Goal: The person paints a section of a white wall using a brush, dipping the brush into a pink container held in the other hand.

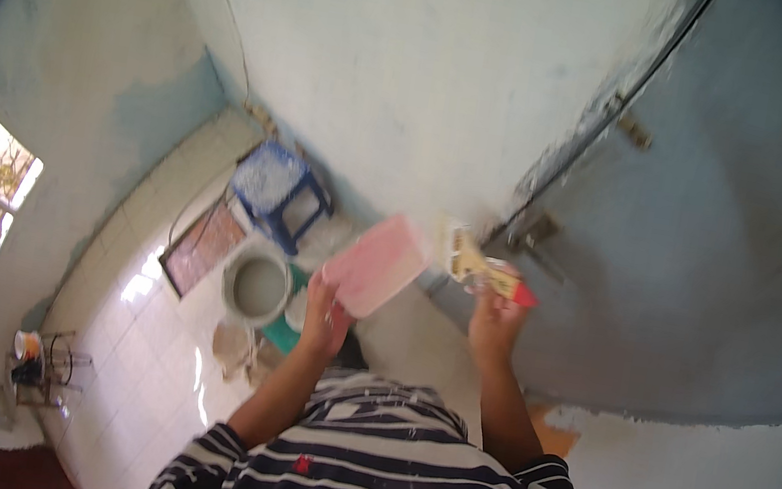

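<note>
My left hand [327, 319] is closed on the near end of a pink rectangular board or shallow tray [376, 265], held tilted in front of my body. Pale smears show on the fingers. My right hand [497, 326] grips a flat paintbrush [488, 271] with a yellowish handle and a red end. Its pale front end is blurred and points left, toward the far end of the pink board, close to the wall; whether it touches either one I cannot tell.
Ahead rises a pale, patchy wall [386, 72]; a grey-blue door [695, 239] with a latch and handle stands right. Below left are a blue stool [280, 189], a bucket of greyish stuff [260, 288] and a framed panel [201, 244]. A small metal stand [39, 369] stands farther left.
</note>
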`<state>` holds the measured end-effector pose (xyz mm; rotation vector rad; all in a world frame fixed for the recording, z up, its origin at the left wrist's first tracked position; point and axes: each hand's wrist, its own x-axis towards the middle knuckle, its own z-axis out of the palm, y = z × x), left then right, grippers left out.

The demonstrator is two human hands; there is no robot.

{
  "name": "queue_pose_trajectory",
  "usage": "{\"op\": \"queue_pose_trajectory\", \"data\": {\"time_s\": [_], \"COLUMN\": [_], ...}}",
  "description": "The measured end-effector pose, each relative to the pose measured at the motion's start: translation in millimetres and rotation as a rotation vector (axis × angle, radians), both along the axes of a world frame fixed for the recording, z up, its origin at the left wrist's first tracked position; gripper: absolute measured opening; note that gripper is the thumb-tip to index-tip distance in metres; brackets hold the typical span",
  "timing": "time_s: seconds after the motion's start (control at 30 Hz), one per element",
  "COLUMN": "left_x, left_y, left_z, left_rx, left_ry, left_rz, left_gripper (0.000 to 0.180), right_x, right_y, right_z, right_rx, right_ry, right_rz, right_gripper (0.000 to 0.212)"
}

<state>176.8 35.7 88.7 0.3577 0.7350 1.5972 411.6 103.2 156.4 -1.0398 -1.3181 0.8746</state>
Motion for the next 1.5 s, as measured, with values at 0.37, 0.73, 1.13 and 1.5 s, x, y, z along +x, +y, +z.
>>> {"op": "queue_pose_trajectory", "data": {"time_s": [0.37, 0.73, 1.13, 1.5], "left_x": [113.4, 183.8, 203.8, 212.1], "left_y": [-38.8, -73.5, -93.3, -89.8], "left_z": [20.4, 55.4, 64.8, 53.3], "left_rx": [0.156, 0.324, 0.398, 0.371], "left_ry": [0.068, 0.255, 0.358, 0.362], "left_rz": [-0.020, -0.106, -0.003, -0.066], "left_gripper": [0.071, 0.085, 0.091, 0.086], "right_x": [132.3, 156.1, 151.2, 168.9], "right_y": [-172.3, -190.9, -179.6, -192.6], "right_z": [15.6, 25.2, 34.2, 17.5], "right_rx": [-0.096, 0.288, 0.326, 0.148], "right_ry": [0.430, 0.140, -0.103, -0.110], "right_rz": [-0.363, -0.301, -0.195, -0.248], "right_gripper": [0.029, 0.026, 0.029, 0.027]}}
